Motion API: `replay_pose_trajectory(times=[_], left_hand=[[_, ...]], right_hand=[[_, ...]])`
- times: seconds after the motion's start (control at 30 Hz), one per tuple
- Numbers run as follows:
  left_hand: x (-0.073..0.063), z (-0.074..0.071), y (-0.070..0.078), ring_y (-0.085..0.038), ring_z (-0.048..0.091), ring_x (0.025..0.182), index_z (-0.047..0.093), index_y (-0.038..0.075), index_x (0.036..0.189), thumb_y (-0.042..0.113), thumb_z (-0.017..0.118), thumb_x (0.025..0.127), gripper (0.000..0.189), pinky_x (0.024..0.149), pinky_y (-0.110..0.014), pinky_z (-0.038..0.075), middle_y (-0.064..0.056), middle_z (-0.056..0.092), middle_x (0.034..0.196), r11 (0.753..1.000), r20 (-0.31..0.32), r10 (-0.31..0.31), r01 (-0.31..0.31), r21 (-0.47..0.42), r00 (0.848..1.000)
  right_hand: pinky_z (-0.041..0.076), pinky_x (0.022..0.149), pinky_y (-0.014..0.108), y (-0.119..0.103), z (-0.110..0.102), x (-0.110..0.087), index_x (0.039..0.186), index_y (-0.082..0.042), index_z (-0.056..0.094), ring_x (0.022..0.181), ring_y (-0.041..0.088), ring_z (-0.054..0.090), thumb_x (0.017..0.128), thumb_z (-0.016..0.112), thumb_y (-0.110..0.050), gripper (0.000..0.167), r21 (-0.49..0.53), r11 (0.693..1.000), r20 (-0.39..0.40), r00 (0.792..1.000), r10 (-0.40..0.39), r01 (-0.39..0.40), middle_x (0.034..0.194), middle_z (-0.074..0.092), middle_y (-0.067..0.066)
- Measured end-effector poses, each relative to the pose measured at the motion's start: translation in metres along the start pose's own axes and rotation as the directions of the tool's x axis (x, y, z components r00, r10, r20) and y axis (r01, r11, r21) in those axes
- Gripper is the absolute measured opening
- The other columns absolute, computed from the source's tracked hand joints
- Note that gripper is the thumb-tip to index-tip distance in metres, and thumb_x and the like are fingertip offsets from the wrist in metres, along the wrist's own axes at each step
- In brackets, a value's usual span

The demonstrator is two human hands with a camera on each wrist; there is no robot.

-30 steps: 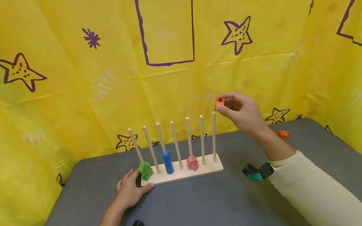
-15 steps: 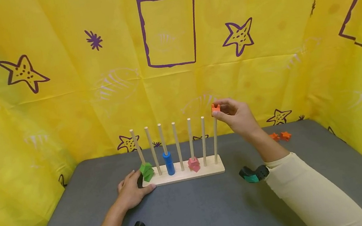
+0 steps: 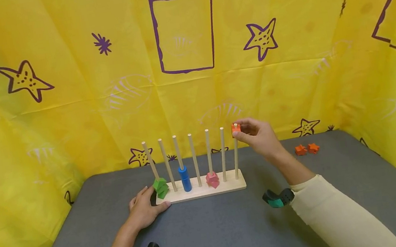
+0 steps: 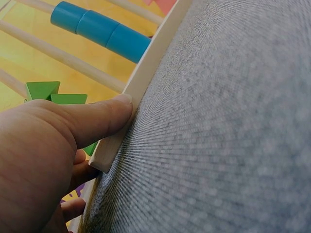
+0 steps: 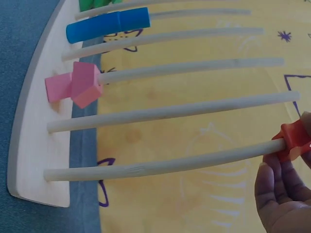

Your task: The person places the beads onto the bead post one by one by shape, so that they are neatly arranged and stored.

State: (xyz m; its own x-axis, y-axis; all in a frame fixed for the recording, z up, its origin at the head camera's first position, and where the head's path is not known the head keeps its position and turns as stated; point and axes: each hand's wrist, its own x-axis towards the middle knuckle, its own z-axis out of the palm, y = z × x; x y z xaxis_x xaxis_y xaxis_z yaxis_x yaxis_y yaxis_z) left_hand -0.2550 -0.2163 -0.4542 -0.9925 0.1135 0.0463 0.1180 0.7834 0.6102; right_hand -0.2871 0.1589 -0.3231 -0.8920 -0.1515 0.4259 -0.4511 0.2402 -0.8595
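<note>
My right hand pinches an orange star-shaped bead at the top of the rightmost peg; the peg's tip shows through the bead. In the right wrist view the orange bead sits round the peg's end between thumb and fingers. My left hand grips the left end of the wooden pegboard, its thumb along the front edge in the left wrist view. Green triangular beads sit low on the leftmost peg, blue cylinders on the third, and pink beads on the fifth.
Two loose orange star beads lie at the back right of the grey table. A yellow patterned cloth hangs behind and at both sides. Other pegs stand bare between the stacked ones.
My right hand has moved left and down with the orange star bead, from above the rightmost peg to round its tip. The left hand keeps its hold on the pegboard.
</note>
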Motion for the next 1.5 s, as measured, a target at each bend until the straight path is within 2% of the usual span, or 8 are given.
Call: replay_pose_trajectory(times=[0.23, 0.47, 0.73, 1.23, 1.37, 1.5], left_hand=[[0.0, 0.0, 0.0, -0.047, 0.018, 0.136, 0.041, -0.004, 0.143, 0.037, 0.076, 0.083, 0.08, 0.102, -0.064, 0.003, -0.03, 0.041, 0.14, 1.0, 0.003, -0.007, 0.007, 0.001, 1.0], [0.001, -0.001, 0.003, -0.047, 0.019, 0.136, 0.041, -0.004, 0.143, 0.035, 0.076, 0.083, 0.079, 0.103, -0.064, 0.003, -0.031, 0.041, 0.14, 1.0, -0.004, -0.002, 0.002, 0.001, 1.0], [0.001, -0.002, 0.003, -0.047, 0.019, 0.137, 0.041, -0.004, 0.143, 0.034, 0.076, 0.084, 0.078, 0.103, -0.064, 0.003, -0.03, 0.042, 0.14, 1.0, 0.0, 0.0, 0.0, 0.0, 1.0], [0.0, 0.0, 0.001, -0.047, 0.019, 0.136, 0.041, -0.004, 0.143, 0.035, 0.076, 0.083, 0.079, 0.103, -0.064, 0.003, -0.03, 0.042, 0.14, 1.0, -0.002, -0.012, 0.012, 0.011, 1.0], [0.002, 0.001, 0.001, -0.047, 0.02, 0.136, 0.042, -0.004, 0.142, 0.034, 0.076, 0.083, 0.078, 0.103, -0.064, 0.003, -0.031, 0.042, 0.139, 1.0, -0.006, -0.009, 0.01, 0.024, 1.0], [0.002, 0.001, 0.0, -0.047, 0.02, 0.136, 0.042, -0.004, 0.142, 0.033, 0.076, 0.083, 0.078, 0.103, -0.064, 0.003, -0.03, 0.042, 0.139, 1.0, -0.005, -0.012, 0.012, 0.027, 1.0]], right_hand=[[0.053, 0.077, 0.026, 0.008, 0.003, -0.005, 0.117, 0.007, 0.062, 0.089, 0.027, 0.063, 0.088, 0.071, -0.005, 0.033, 0.049, 0.999, 0.001, 1.0, 0.003, -0.003, 0.102, 0.066, 0.02], [0.051, 0.077, 0.024, 0.018, 0.006, -0.01, 0.115, 0.007, 0.064, 0.09, 0.028, 0.062, 0.087, 0.072, -0.006, 0.032, 0.031, 0.999, 0.0, 1.0, 0.022, -0.022, 0.102, 0.067, 0.02], [0.052, 0.077, 0.025, 0.036, 0.012, -0.017, 0.113, 0.011, 0.063, 0.088, 0.028, 0.064, 0.086, 0.072, -0.002, 0.031, 0.064, 0.998, 0.0, 1.0, 0.02, -0.02, 0.1, 0.067, 0.021], [0.051, 0.08, 0.032, 0.07, 0.023, -0.04, 0.114, 0.002, 0.066, 0.092, 0.027, 0.063, 0.086, 0.075, -0.014, 0.033, -0.03, 0.993, 0.008, 0.994, 0.113, -0.113, 0.1, 0.068, 0.011], [0.05, 0.079, 0.036, 0.054, 0.026, -0.047, 0.112, 0.006, 0.065, 0.092, 0.032, 0.062, 0.087, 0.073, -0.006, 0.029, -0.053, 0.992, 0.013, 0.994, 0.111, -0.111, 0.099, 0.068, 0.017], [0.05, 0.079, 0.041, 0.065, 0.03, -0.05, 0.111, 0.008, 0.065, 0.092, 0.034, 0.061, 0.086, 0.072, -0.002, 0.029, -0.059, 0.992, 0.007, 0.993, 0.116, -0.115, 0.099, 0.068, 0.019]])
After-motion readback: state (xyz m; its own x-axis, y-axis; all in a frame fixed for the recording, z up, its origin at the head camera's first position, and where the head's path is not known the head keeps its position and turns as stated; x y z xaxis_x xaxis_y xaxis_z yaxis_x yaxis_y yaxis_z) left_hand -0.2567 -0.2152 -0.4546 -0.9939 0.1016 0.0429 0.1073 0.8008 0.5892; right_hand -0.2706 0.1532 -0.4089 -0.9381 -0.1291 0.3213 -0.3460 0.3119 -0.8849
